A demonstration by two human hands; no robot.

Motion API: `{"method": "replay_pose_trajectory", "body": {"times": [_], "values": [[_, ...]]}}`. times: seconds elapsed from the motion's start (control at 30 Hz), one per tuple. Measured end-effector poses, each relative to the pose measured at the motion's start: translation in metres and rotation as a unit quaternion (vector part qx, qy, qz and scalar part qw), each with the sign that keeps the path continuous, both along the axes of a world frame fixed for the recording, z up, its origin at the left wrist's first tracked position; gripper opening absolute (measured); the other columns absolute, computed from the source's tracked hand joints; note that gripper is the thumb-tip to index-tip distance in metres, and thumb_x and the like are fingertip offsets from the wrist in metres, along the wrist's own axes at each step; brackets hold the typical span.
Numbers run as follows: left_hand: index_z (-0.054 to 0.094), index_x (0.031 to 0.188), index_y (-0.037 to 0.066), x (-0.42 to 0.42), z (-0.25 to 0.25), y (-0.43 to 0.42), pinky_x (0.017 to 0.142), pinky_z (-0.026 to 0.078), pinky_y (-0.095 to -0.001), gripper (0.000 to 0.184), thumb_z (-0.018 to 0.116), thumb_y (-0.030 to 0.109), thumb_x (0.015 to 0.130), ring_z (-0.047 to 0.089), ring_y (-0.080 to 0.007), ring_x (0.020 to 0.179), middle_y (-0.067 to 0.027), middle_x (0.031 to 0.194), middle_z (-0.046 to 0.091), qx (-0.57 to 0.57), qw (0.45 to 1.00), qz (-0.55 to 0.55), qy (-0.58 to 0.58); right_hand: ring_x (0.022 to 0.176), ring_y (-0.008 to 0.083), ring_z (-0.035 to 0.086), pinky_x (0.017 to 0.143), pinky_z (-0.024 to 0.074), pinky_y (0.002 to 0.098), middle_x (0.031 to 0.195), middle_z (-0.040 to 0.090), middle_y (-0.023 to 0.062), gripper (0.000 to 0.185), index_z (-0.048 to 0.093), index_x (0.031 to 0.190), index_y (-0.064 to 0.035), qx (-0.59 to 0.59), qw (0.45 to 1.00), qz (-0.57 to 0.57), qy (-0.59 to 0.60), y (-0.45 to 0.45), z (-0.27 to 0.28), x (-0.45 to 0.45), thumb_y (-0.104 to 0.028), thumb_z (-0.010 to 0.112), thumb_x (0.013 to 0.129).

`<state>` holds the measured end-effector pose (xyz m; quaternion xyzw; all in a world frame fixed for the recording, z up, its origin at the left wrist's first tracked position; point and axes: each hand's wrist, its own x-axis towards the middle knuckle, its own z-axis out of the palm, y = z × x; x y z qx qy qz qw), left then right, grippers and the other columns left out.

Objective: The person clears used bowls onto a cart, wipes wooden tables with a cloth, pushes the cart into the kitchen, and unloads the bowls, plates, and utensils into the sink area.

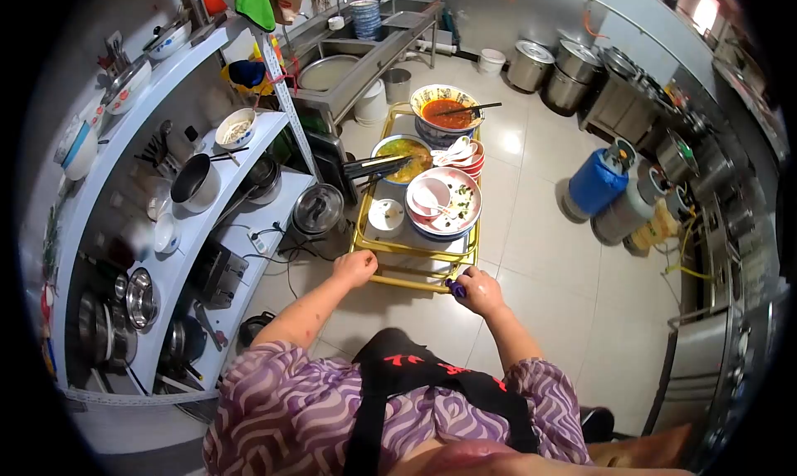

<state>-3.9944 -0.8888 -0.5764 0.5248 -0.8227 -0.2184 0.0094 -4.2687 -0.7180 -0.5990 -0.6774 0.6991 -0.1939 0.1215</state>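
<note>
Closed at the near left corner of the yellow-framed serving cart (pixel 408 284), my left hand (pixel 355 268) grips its rail. My right hand (pixel 480 292) is closed at the near right corner, with a small dark purple bundle (pixel 456 288) at its fingers; its kind is unclear. On the cart stand stacked plates with scraps (pixel 463 195), a small white bowl (pixel 386 217) and a bowl of yellow soup (pixel 397 170) with dark tongs-like handles (pixel 375 166) across it. White spoons (pixel 455 154) lie on stacked red-and-white bowls (pixel 476 162). Behind them is a patterned bowl of red broth (pixel 440 115).
White shelving (pixel 212 219) with pots and bowls lines the left side. A lidded metal pot (pixel 319 212) stands close to the cart's left. Metal sinks (pixel 332 102) are ahead left. Gas cylinders (pixel 596 181) stand right, with stockpots (pixel 530 65) at the back wall.
</note>
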Motion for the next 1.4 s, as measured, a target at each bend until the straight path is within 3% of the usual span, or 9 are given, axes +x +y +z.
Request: {"method": "replay_pose_trajectory", "body": {"times": [0.23,0.53,0.87,1.0,1.07,1.23,1.33,1.4], "values": [[0.065,0.088,0.016,-0.076,0.006,-0.043,0.073,0.047,-0.0441,0.031,0.048,0.04,0.081,0.061,-0.0336,0.083,-0.0108,0.086,0.065,0.009,0.999,0.033,-0.003,0.076,0.029,0.059,0.063,0.0501,0.0399,0.085,0.056,0.0075,0.016,0.061,0.079,-0.0141,-0.017,0.999,0.036,0.002,-0.064,-0.001,-0.084,-0.024,0.068,0.068],[0.065,0.1,0.014,-0.16,-0.007,-0.078,0.082,0.043,-0.0452,0.043,0.04,0.045,0.084,0.059,-0.032,0.096,-0.0108,0.101,0.064,0.137,0.988,0.064,-0.038,0.082,0.0277,0.057,0.069,0.0498,0.0388,0.094,0.056,0.0054,0.018,0.061,0.084,-0.0182,0.027,0.996,0.081,0.034,-0.137,-0.021,-0.193,-0.025,0.068,0.069],[0.061,0.103,0.011,-0.27,0.006,-0.11,0.081,0.042,-0.0436,0.044,0.04,0.045,0.086,0.057,-0.0347,0.096,-0.0137,0.098,0.063,0.165,0.978,0.125,-0.033,0.081,0.0272,0.056,0.069,0.0487,0.0388,0.094,0.055,0.0058,0.011,0.061,0.079,-0.0166,-0.013,0.988,0.143,0.058,-0.232,-0.016,-0.31,-0.026,0.064,0.074],[0.063,0.099,0.009,-0.299,-0.001,-0.118,0.078,0.043,-0.0441,0.045,0.04,0.045,0.087,0.058,-0.0356,0.091,-0.0144,0.093,0.064,0.114,0.98,0.161,-0.004,0.085,0.0275,0.056,0.072,0.0484,0.0392,0.096,0.055,0.007,0.015,0.062,0.084,-0.0161,0.005,0.977,0.204,0.062,-0.27,-0.015,-0.347,-0.021,0.065,0.071],[0.062,0.099,0.009,-0.299,-0.028,-0.125,0.077,0.044,-0.0424,0.046,0.04,0.047,0.087,0.058,-0.035,0.09,-0.0149,0.093,0.064,0.099,0.979,0.178,0.002,0.086,0.0278,0.056,0.072,0.0485,0.0395,0.096,0.054,0.0069,0.018,0.062,0.088,-0.0167,0.01,0.97,0.236,0.062,-0.291,-0.019,-0.359,-0.02,0.065,0.07],[0.063,0.097,0.01,-0.335,-0.018,-0.14,0.075,0.045,-0.0408,0.044,0.04,0.046,0.086,0.059,-0.0339,0.087,-0.0135,0.09,0.064,0.185,0.957,0.223,-0.02,0.087,0.0274,0.055,0.071,0.0485,0.0396,0.095,0.053,0.0059,0.017,0.063,0.088,-0.0216,-0.001,0.955,0.291,0.066,-0.332,-0.023,-0.389,-0.022,0.064,0.071],[0.063,0.089,0.006,-0.357,-0.021,-0.144,0.069,0.045,-0.0365,0.046,0.038,0.045,0.089,0.06,-0.0281,0.077,-0.0127,0.081,0.064,0.113,0.971,0.211,-0.006,0.088,0.0275,0.055,0.07,0.0482,0.0399,0.093,0.053,0.0055,0.02,0.063,0.09,-0.0212,-0.002,0.947,0.314,0.064,-0.351,-0.023,-0.41,-0.022,0.064,0.071],[0.062,0.09,0.005,-0.367,-0.018,-0.145,0.069,0.045,-0.0358,0.047,0.038,0.045,0.089,0.061,-0.0259,0.076,-0.0111,0.079,0.063,0.149,0.958,0.245,-0.017,0.088,0.0274,0.055,0.07,0.0482,0.0395,0.093,0.052,0.0055,0.019,0.063,0.09,-0.0206,-0.03,0.938,0.34,0.066,-0.361,-0.026,-0.42,-0.021,0.063,0.072]]}}
